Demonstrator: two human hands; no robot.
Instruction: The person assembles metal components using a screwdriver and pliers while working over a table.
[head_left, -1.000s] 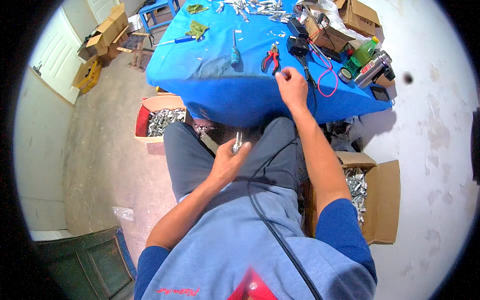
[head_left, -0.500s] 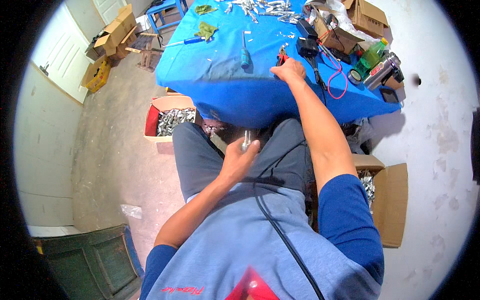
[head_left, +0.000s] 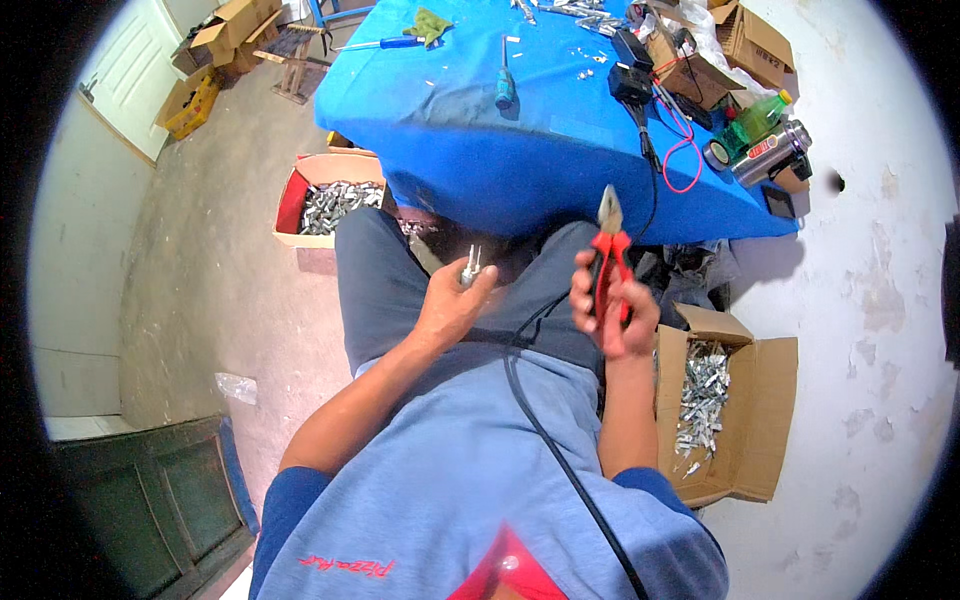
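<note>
My left hand (head_left: 452,305) is over my lap, closed around a small silver metal piece (head_left: 470,268) with two thin prongs that point up. In my right hand (head_left: 618,308), fingers wrap the red and black handles of a pair of pliers (head_left: 608,240). The pliers stand tip-up in front of the table's blue cloth, apart from the metal piece. Their jaws look closed or nearly so. The part of the metal piece inside my left fist is hidden.
The blue-covered table (head_left: 450,150) bears screwdrivers (head_left: 505,85), a green rag (head_left: 428,27), metal pieces, black adapters (head_left: 630,83), a green bottle (head_left: 765,115) and a steel flask (head_left: 770,155). Boxes of metal pieces stand at left (head_left: 290,205) and right (head_left: 770,420). A black cable (head_left: 560,455) crosses my body.
My right hand has lifted the pliers off the table and brought them back toward my lap, jaws turned up. My left hand has shifted slightly left, still holding the metal piece.
</note>
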